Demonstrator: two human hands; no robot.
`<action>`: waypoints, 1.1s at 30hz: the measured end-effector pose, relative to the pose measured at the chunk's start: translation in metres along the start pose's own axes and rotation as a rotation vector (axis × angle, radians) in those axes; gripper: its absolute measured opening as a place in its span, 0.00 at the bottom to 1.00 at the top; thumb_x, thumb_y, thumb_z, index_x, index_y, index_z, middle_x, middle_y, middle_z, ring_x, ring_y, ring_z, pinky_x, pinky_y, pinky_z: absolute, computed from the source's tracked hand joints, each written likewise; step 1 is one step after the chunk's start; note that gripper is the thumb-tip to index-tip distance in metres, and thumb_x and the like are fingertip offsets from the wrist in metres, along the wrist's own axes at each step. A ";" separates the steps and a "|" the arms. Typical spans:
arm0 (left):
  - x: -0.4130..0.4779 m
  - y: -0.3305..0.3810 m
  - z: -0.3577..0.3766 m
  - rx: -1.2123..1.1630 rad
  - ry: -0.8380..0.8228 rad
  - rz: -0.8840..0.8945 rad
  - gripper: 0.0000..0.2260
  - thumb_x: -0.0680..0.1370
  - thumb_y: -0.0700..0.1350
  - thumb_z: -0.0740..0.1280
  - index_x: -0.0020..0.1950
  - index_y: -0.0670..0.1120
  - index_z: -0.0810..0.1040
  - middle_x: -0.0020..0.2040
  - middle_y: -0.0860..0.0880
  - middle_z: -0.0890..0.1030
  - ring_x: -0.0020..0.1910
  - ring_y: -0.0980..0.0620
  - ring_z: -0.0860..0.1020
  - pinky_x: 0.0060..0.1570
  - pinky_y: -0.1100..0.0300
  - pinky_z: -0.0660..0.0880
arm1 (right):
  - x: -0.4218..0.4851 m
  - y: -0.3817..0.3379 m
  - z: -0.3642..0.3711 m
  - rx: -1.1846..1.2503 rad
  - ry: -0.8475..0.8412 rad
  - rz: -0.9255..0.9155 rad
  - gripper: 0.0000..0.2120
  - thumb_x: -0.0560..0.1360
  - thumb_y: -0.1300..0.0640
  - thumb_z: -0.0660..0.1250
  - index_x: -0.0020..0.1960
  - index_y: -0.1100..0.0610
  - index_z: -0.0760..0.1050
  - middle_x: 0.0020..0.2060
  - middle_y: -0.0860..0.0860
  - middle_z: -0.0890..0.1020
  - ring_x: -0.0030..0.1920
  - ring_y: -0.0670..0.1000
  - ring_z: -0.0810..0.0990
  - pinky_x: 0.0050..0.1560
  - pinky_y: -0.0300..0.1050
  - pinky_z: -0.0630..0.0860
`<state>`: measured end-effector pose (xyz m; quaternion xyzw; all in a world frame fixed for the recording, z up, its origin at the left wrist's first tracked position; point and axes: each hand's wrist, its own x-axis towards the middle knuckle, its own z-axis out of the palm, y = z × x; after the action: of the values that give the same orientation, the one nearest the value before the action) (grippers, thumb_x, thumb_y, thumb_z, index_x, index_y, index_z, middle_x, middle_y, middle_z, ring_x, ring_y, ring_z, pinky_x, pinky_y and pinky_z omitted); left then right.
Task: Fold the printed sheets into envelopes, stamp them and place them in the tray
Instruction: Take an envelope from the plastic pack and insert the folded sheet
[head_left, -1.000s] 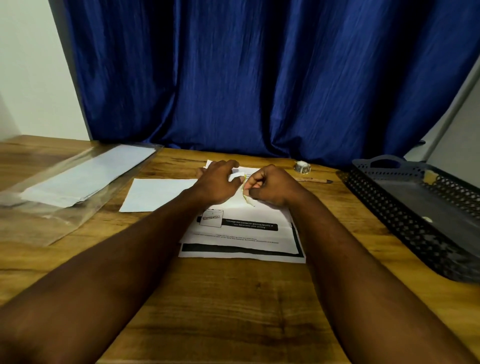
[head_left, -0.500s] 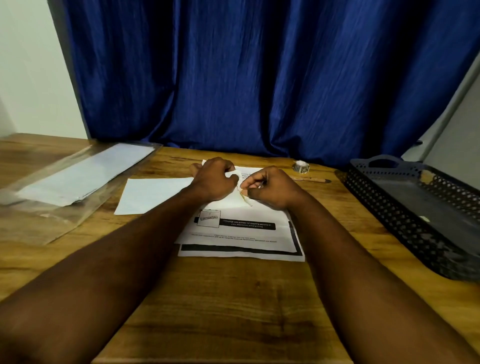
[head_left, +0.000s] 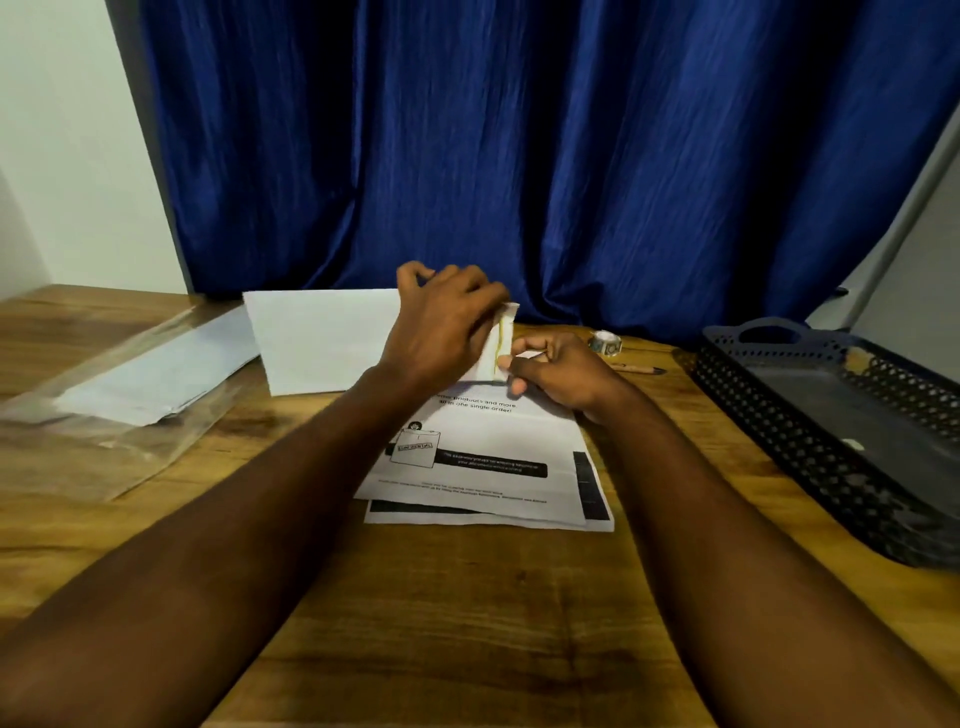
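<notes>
Head camera view, looking down over two bare forearms. A wide brown wooden table (head_left: 467, 623) is seen in front of a dark blue pleated curtain (head_left: 519, 156). A black perforated plastic tray (head_left: 779, 415) sits at the table's right edge, with no envelope seen in it. At the left, a clear plastic sleeve of white paper (head_left: 130, 395) lies flat. A plain white envelope (head_left: 322, 343) is seen at the far centre, partly hidden by the left hand (head_left: 441, 327), whose fingers are curled around the envelope's right end, where a thin flap with a yellowish strip stands up. The right hand (head_left: 561, 369) is nearly closed, fingertips pinching the foot of that flap. Beneath both wrists lies a small stack of white printed sheets with black bars (head_left: 493, 467), well apart from the tray. Beyond the right hand lie a small roll of stamps (head_left: 605, 343) and a pencil (head_left: 636, 369). The paper is judged light, thin and easily creased; it is best held at edges and corners, pressed flat while folded.
</notes>
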<state>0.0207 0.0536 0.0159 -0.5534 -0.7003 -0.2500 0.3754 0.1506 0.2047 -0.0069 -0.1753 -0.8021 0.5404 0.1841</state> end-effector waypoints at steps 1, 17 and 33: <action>0.003 0.004 -0.004 0.037 0.013 0.045 0.14 0.83 0.51 0.59 0.61 0.52 0.82 0.55 0.50 0.82 0.54 0.47 0.79 0.59 0.44 0.61 | -0.001 -0.003 0.000 0.034 0.027 -0.009 0.07 0.82 0.64 0.71 0.57 0.67 0.79 0.40 0.63 0.85 0.29 0.45 0.81 0.31 0.38 0.78; -0.020 0.042 0.011 -0.304 -0.540 0.093 0.10 0.80 0.54 0.71 0.59 0.54 0.87 0.56 0.56 0.83 0.54 0.57 0.78 0.52 0.56 0.77 | 0.002 0.015 -0.027 -0.143 0.085 0.094 0.04 0.79 0.64 0.74 0.52 0.60 0.86 0.36 0.53 0.86 0.29 0.44 0.79 0.32 0.39 0.73; -0.037 0.013 0.029 -0.304 -0.656 -0.162 0.26 0.79 0.67 0.66 0.71 0.53 0.79 0.71 0.54 0.77 0.71 0.53 0.71 0.71 0.51 0.70 | 0.005 0.021 -0.031 -0.613 0.007 -0.087 0.12 0.78 0.54 0.77 0.60 0.53 0.87 0.60 0.47 0.86 0.58 0.47 0.82 0.58 0.42 0.78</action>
<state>0.0294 0.0575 -0.0319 -0.5961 -0.7798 -0.1896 0.0236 0.1631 0.2389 -0.0152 -0.1901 -0.9339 0.2642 0.1481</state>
